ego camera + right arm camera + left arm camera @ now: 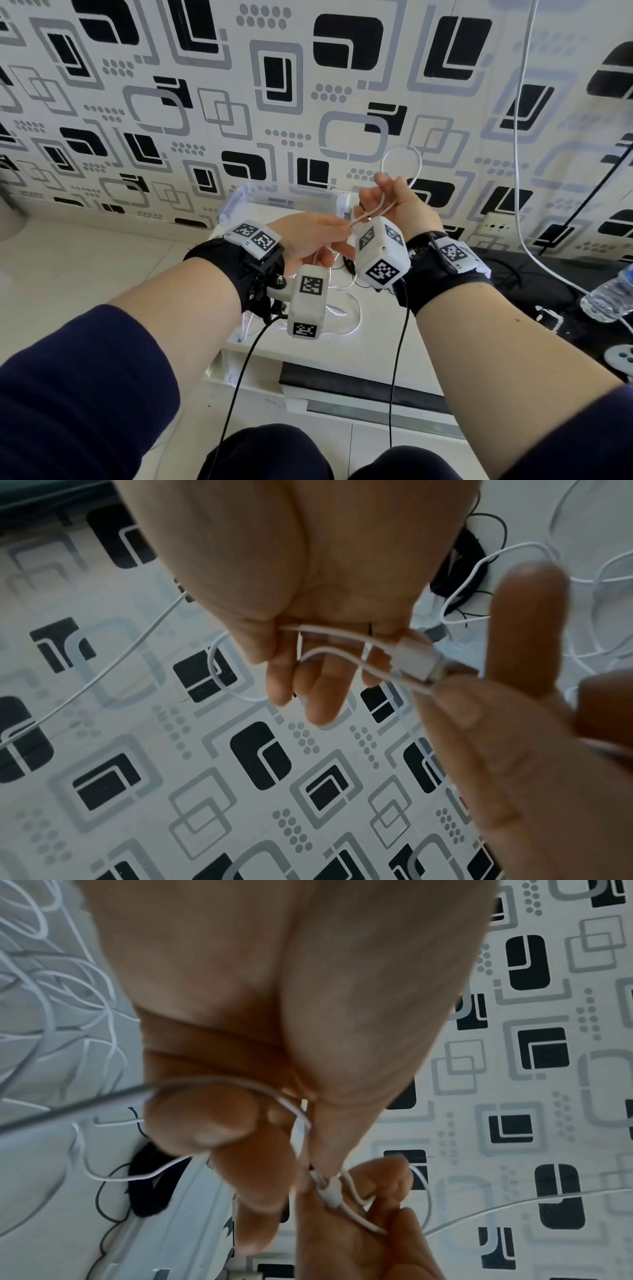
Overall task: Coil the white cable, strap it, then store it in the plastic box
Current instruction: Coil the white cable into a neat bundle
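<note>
Left to right. The left hand (308,236) pinches the plug end of the white cable (400,161) between thumb and fingertips, with a strand passing under its curled fingers (202,1123); the connector (411,658) shows plainly in the right-wrist view. The right hand (397,205), raised just beside the left, holds the cable in curled fingers, and one small loop stands above it in front of the patterned wall (137,102). The rest of the cable lies in loose, overlapping turns on the white worktop (376,329) below the hands, so coiling appears barely begun.

Handling, as a judgement: the cable looks thin, light and limp, with some spring in its bends; loops will likely slip open unless pinched where the strands cross. The rigid connector gives the surest hold, and the gathered crossing is the natural place for a strap.

Surroundings: the clear plastic box (274,198) sits at the back of the worktop against the wall, behind the hands. A dark strap-like piece (455,569) and thin black wire lie among the slack and could snag it. Farther right, a second white lead (520,137) hangs down the wall and a water bottle (613,294) lies at the edge.
</note>
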